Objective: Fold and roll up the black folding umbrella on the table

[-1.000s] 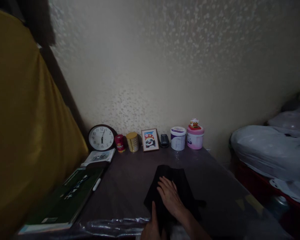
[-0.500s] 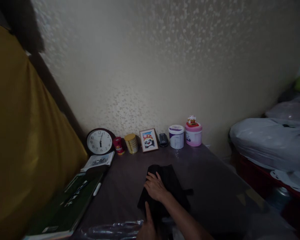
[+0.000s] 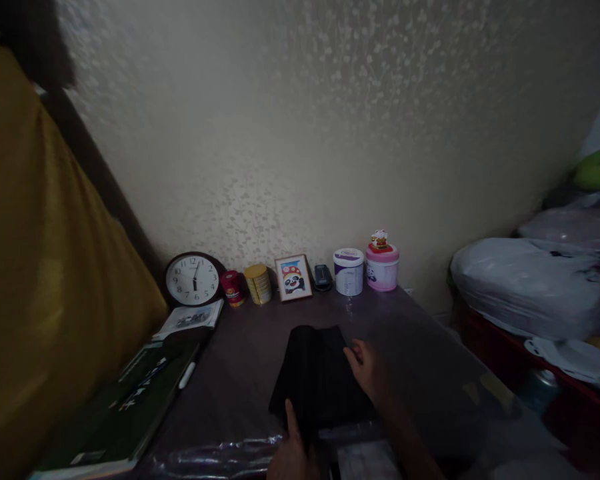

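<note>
A folded piece of black cloth (image 3: 317, 377) lies on the table near its front edge, its exact kind hard to make out in the dim light. My left hand (image 3: 293, 450) is at the cloth's near left corner, its index finger stretched out and resting on the fabric; its other fingers are mostly hidden in shadow. Beside the right edge of the cloth is my right hand (image 3: 370, 373), fingers loosely bent and apart, the tips close to that edge. Nothing shows between them.
Along the wall stand a clock (image 3: 193, 280), a red can (image 3: 233, 289), a yellow tin (image 3: 258, 284), a framed panda picture (image 3: 293, 277) and two tubs (image 3: 349, 273). A green book (image 3: 115, 407) and a white marker (image 3: 187, 376) lie left. Plastic bags (image 3: 525, 283) are piled right.
My right hand has lifted off the top of the cloth and moved right to its edge. The strap sticking out on the right no longer shows. My left hand stays at the near corner.
</note>
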A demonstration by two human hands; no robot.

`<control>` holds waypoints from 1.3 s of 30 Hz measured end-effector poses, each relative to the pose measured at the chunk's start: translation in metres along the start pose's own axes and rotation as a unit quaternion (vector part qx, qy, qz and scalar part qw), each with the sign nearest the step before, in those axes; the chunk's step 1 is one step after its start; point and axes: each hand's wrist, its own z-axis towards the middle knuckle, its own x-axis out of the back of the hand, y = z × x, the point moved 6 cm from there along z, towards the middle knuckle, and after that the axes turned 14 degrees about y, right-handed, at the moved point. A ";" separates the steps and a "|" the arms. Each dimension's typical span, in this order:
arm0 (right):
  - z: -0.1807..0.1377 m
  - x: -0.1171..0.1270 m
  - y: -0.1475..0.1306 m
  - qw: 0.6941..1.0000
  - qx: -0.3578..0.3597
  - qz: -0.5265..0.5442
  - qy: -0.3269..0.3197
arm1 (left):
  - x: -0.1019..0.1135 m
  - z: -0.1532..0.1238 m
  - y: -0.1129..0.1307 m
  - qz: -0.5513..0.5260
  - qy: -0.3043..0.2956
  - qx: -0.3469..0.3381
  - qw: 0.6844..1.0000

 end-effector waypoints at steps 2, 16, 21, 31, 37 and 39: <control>-0.010 0.001 0.010 0.999 -0.042 0.009 -0.024 | 0.002 -0.001 0.001 -0.007 -0.002 -0.002 1.000; -0.007 -0.037 -0.040 0.921 -0.269 0.214 -0.183 | 0.001 0.001 0.000 -0.020 -0.011 0.005 1.000; -0.011 -0.079 -0.059 0.909 -0.271 0.235 -0.211 | 0.000 0.003 -0.001 -0.009 -0.016 0.009 1.000; -0.036 -0.129 -0.072 0.924 -0.227 0.190 -0.245 | -0.012 0.013 -0.006 -0.018 -0.050 -0.014 0.998; -0.038 -0.143 -0.067 0.937 -0.185 0.135 -0.263 | -0.011 0.011 -0.011 -0.020 -0.040 -0.019 0.999; -0.038 -0.144 -0.067 0.939 -0.168 0.121 -0.273 | -0.006 0.009 -0.013 -0.028 0.004 -0.030 0.999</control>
